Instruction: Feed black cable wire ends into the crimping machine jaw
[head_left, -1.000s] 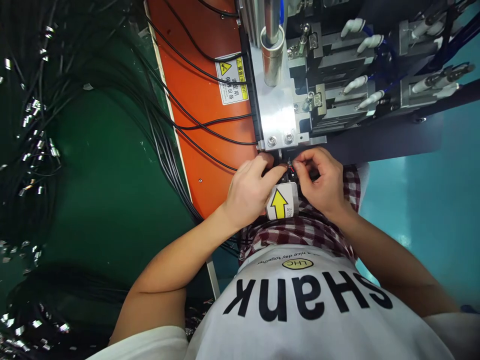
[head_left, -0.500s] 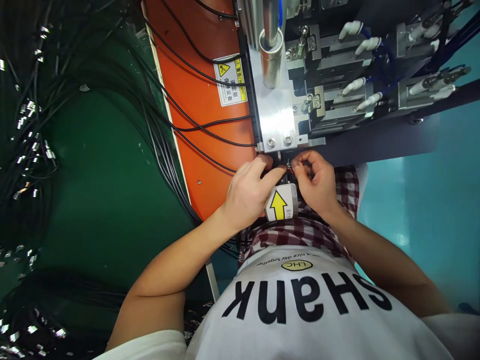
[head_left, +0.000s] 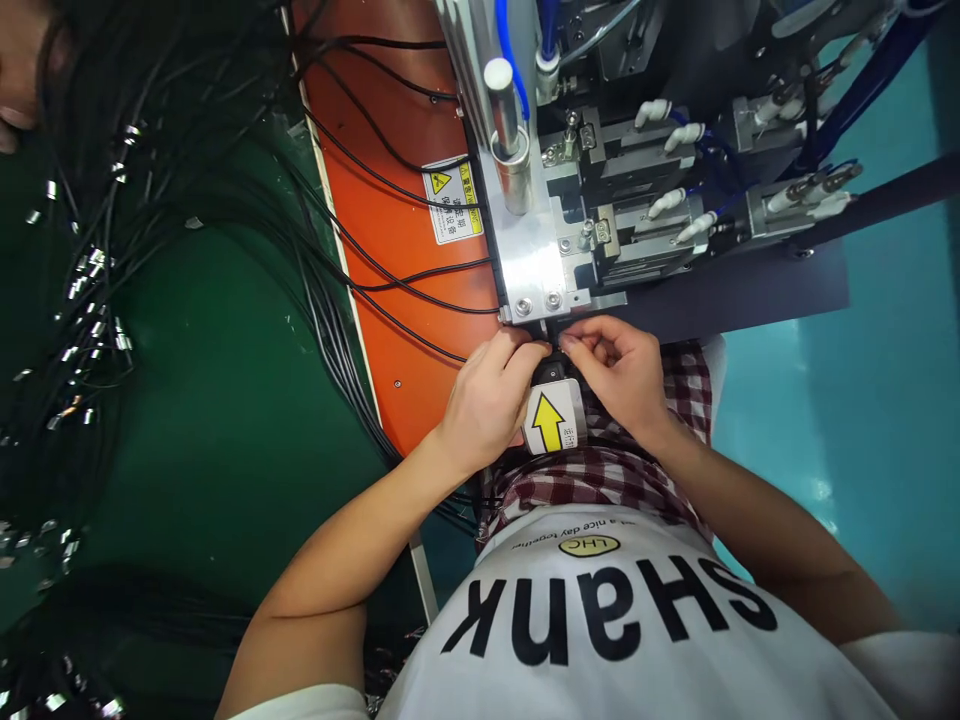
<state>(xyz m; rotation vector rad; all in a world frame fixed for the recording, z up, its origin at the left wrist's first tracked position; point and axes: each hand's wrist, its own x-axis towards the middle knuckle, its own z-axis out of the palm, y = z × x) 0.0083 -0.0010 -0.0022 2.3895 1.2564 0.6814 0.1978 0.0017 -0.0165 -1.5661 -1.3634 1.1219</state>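
My left hand (head_left: 491, 395) is closed near the front edge of the machine (head_left: 536, 250), thumb and fingers pressed together. A black cable (head_left: 420, 342) runs over the orange surface to its fingers. Opposite it, my right hand (head_left: 622, 375) pinches with thumb and forefinger, the tips close to those of the left. What lies between the fingertips is tiny and mostly hidden; it looks like thin wire. Just below the fingertips is a black fixture (head_left: 553, 371), and nearer me a metal plate with a yellow arrow label (head_left: 553, 418).
Black cables with shiny ends (head_left: 94, 290) lie bundled on the green mat (head_left: 217, 400). Other cables cross the orange surface (head_left: 405, 400) past a warning label (head_left: 455, 200). Pneumatic cylinders with white fittings (head_left: 667, 203) stand at right. Another person's hand (head_left: 26, 70) shows at upper left.
The view has shifted slightly, so the machine sits lower and further left. My fingertips have drawn slightly closer, and the red bit between them no longer shows. Another person's hand has appeared at upper left.
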